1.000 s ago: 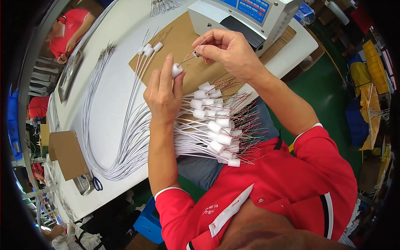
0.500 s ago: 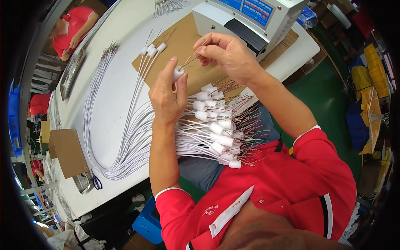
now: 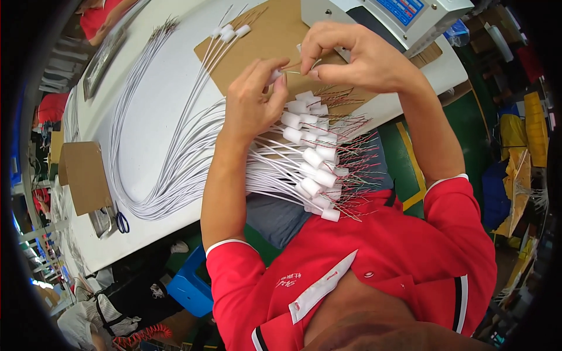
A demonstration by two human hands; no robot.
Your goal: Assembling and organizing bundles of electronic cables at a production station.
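Above the cardboard sheet (image 3: 263,41) on the worktop (image 3: 152,117), the left hand (image 3: 252,102) pinches a white sleeved cable end (image 3: 274,75) between thumb and fingers, while the right hand (image 3: 351,58) is closed on the thin bare wires (image 3: 298,71) sticking out of it. Such a cable looks light and limp, its fine wires easily bent, so the firm white sleeve seems the safest place to hold. Below the hands a bundle of white cables (image 3: 175,169) fans across the worktop, their sleeved ends (image 3: 313,164) overhanging the lap. A small open cardboard box (image 3: 82,175) stands at the left; its contents cannot be made out. Blue-handled scissors (image 3: 122,222) lie beside it.
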